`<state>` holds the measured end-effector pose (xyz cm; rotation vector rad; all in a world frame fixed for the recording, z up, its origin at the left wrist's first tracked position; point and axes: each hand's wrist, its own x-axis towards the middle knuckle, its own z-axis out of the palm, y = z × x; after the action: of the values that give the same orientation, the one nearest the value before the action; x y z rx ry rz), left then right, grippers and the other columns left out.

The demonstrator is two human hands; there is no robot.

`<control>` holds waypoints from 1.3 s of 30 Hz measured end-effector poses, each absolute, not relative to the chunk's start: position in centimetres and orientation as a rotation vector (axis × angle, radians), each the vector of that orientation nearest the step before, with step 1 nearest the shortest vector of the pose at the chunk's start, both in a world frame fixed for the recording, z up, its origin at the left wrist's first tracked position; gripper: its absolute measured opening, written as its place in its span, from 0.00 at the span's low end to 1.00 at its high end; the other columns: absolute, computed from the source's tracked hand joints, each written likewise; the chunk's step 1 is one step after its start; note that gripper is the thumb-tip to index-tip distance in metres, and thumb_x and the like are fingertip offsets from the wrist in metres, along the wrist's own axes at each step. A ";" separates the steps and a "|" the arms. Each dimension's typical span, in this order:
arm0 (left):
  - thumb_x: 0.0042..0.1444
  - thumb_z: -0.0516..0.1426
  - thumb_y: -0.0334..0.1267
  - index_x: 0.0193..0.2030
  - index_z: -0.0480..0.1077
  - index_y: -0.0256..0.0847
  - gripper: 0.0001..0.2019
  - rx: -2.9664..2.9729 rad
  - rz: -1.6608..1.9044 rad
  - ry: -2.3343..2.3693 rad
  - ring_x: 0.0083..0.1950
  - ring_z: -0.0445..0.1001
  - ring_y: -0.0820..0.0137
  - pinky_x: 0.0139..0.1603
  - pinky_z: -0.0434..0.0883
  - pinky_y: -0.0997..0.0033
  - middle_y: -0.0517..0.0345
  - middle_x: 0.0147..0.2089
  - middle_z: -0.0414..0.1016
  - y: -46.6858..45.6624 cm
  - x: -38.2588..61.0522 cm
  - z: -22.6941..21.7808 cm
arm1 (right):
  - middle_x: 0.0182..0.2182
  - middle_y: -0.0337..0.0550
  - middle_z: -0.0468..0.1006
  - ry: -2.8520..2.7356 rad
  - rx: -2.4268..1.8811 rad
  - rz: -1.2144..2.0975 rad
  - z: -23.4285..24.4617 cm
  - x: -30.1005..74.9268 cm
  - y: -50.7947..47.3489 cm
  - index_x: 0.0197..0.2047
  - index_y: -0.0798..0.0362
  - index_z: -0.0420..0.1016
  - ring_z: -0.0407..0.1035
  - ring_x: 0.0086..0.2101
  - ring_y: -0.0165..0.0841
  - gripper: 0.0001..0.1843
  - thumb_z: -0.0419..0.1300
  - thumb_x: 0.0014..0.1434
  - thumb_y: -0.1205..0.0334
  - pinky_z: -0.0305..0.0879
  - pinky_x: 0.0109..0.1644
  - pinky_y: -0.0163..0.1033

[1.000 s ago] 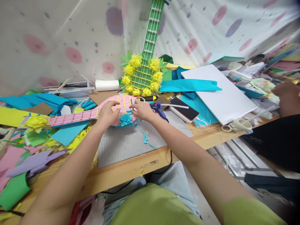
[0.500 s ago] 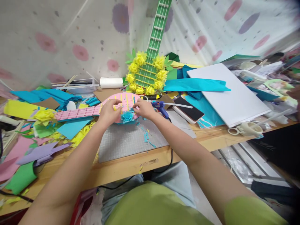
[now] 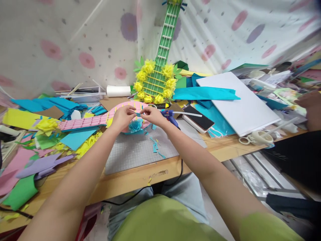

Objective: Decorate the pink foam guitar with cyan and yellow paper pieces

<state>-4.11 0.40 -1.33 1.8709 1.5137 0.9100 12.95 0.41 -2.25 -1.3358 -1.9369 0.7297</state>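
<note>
Between the fingertips of my left hand and my right hand is a small blue piece of paper, pinched from both sides. Both hands are over the round body of a pink paper guitar, which lies flat with its neck pointing left. A blue paper flower sits on the lower edge of that body, just below my fingers. Yellow strips cross the pink body, partly hidden by my hands. A blue hot glue gun lies just right of my right hand.
A green paper guitar with yellow flowers leans on the curtain. A grey cutting mat bears blue scraps. A phone, white board and scissors lie right. Coloured paper covers the left. Another person's hand shows far right.
My two hands have come closer together over the pink guitar. The small blue piece now shows between their fingertips. The camera view has shifted slightly.
</note>
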 end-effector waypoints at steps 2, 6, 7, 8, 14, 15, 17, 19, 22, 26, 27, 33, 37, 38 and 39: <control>0.43 0.61 0.41 0.39 0.72 0.40 0.15 1.843 0.929 1.506 0.37 0.76 0.63 0.37 0.70 0.67 0.52 0.33 0.79 0.3 -4.0 -1.1 | 0.19 0.32 0.61 -1.928 -1.308 0.779 -2.1 13.0 0.3 0.33 0.56 0.75 0.55 0.23 0.25 0.10 0.59 0.50 0.58 0.49 0.28 0.33; 0.40 0.63 0.42 0.38 0.72 0.40 0.17 1.798 0.963 1.484 0.31 0.75 0.64 0.33 0.68 0.68 0.54 0.29 0.78 0.3 -3.8 -1.0 | 0.21 0.34 0.65 -1.869 -1.257 0.889 -2.4 13.2 0.7 0.26 0.56 0.70 0.57 0.24 0.26 0.14 0.60 0.50 0.52 0.51 0.30 0.34; 0.39 0.63 0.43 0.38 0.72 0.40 0.17 1.788 0.967 1.475 0.30 0.75 0.65 0.32 0.68 0.68 0.55 0.28 0.78 0.3 -3.9 -1.0 | 0.21 0.34 0.65 -1.842 -1.259 0.913 -2.5 13.2 0.8 0.25 0.56 0.69 0.58 0.25 0.26 0.14 0.60 0.50 0.52 0.51 0.30 0.34; 0.39 0.63 0.43 0.39 0.71 0.40 0.18 1.773 0.973 1.462 0.29 0.74 0.65 0.31 0.67 0.69 0.55 0.28 0.78 0.4 -3.9 -1.0 | 0.20 0.34 0.65 -1.815 -1.262 0.931 -2.7 13.3 1.0 0.24 0.56 0.68 0.58 0.24 0.26 0.15 0.60 0.49 0.52 0.52 0.30 0.34; 0.34 0.66 0.44 0.38 0.72 0.39 0.22 1.623 1.004 1.378 0.31 0.74 0.66 0.32 0.67 0.70 0.55 0.28 0.78 0.7 -4.0 -1.2 | 0.21 0.35 0.66 -1.799 -1.193 1.004 -3.5 13.4 1.8 0.25 0.56 0.69 0.59 0.25 0.26 0.17 0.60 0.46 0.48 0.54 0.30 0.34; 0.34 0.66 0.44 0.37 0.72 0.39 0.21 1.613 1.006 1.377 0.30 0.74 0.66 0.31 0.66 0.71 0.56 0.27 0.77 0.6 -4.0 -1.2 | 0.22 0.36 0.67 -1.806 -1.174 1.019 -3.5 13.3 1.8 0.25 0.56 0.69 0.59 0.25 0.26 0.17 0.61 0.46 0.48 0.54 0.31 0.34; 0.33 0.66 0.42 0.35 0.71 0.39 0.20 1.583 1.020 1.378 0.28 0.73 0.67 0.30 0.65 0.71 0.57 0.25 0.76 0.5 -3.9 -1.1 | 0.23 0.37 0.69 -1.808 -1.138 1.054 -3.5 13.1 1.8 0.26 0.56 0.70 0.60 0.26 0.27 0.16 0.61 0.45 0.49 0.55 0.31 0.34; 0.31 0.67 0.41 0.35 0.69 0.39 0.21 1.509 1.044 1.365 0.27 0.73 0.68 0.28 0.65 0.72 0.59 0.24 0.75 0.4 -3.9 -1.1 | 0.24 0.38 0.70 -1.797 -1.123 1.087 -3.5 13.0 1.7 0.27 0.56 0.70 0.61 0.27 0.27 0.16 0.61 0.45 0.50 0.57 0.31 0.34; 0.28 0.68 0.38 0.36 0.67 0.39 0.24 1.383 1.085 1.344 0.26 0.72 0.70 0.28 0.66 0.72 0.60 0.25 0.75 0.2 -3.9 -1.0 | 0.24 0.37 0.69 -1.795 -1.121 1.122 -3.4 12.8 1.5 0.28 0.55 0.69 0.61 0.26 0.27 0.16 0.61 0.46 0.50 0.57 0.31 0.34; 0.26 0.69 0.37 0.35 0.67 0.38 0.25 1.362 1.091 1.343 0.26 0.73 0.70 0.30 0.67 0.71 0.61 0.24 0.74 0.3 -3.9 -1.1 | 0.23 0.35 0.67 -1.778 -1.116 1.126 -3.4 12.6 1.3 0.26 0.55 0.67 0.60 0.26 0.26 0.13 0.60 0.47 0.52 0.56 0.30 0.34; 0.26 0.69 0.37 0.35 0.67 0.38 0.26 1.368 1.088 1.341 0.26 0.73 0.70 0.31 0.67 0.71 0.61 0.23 0.74 0.4 -3.8 -1.0 | 0.23 0.34 0.67 -1.769 -1.125 1.117 -3.4 12.6 1.3 0.26 0.55 0.66 0.60 0.26 0.26 0.12 0.60 0.47 0.54 0.56 0.31 0.34; 0.25 0.69 0.35 0.35 0.67 0.38 0.26 1.373 1.060 1.304 0.24 0.71 0.72 0.29 0.66 0.73 0.64 0.21 0.72 0.5 -3.2 -0.2 | 0.22 0.33 0.66 -1.767 -1.172 1.037 -3.4 12.9 1.9 0.26 0.54 0.66 0.58 0.25 0.25 0.07 0.59 0.47 0.60 0.56 0.32 0.34; 0.27 0.68 0.37 0.34 0.67 0.37 0.23 1.340 1.050 1.290 0.26 0.72 0.71 0.31 0.66 0.71 0.62 0.22 0.72 0.6 -3.1 0.0 | 0.22 0.34 0.66 -1.733 -1.168 1.061 -3.9 13.4 2.2 0.26 0.55 0.66 0.59 0.26 0.26 0.10 0.60 0.46 0.57 0.56 0.32 0.34; 0.27 0.68 0.37 0.33 0.67 0.37 0.23 1.326 1.051 1.290 0.27 0.72 0.71 0.32 0.67 0.70 0.62 0.22 0.72 0.6 -3.1 0.0 | 0.22 0.34 0.66 -1.721 -1.167 1.083 -4.0 13.5 2.2 0.26 0.55 0.66 0.60 0.26 0.26 0.10 0.60 0.46 0.57 0.57 0.33 0.35; 0.28 0.68 0.37 0.33 0.67 0.38 0.22 1.313 1.050 1.292 0.27 0.72 0.70 0.33 0.67 0.70 0.61 0.22 0.72 0.7 -3.1 -0.1 | 0.22 0.34 0.66 -1.713 -1.165 1.106 -4.1 13.6 2.3 0.25 0.55 0.67 0.60 0.26 0.26 0.10 0.60 0.46 0.57 0.57 0.33 0.35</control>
<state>-3.10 0.66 -0.10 1.3126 1.2919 1.0496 13.56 2.26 -4.15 -1.1646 -1.7132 1.1060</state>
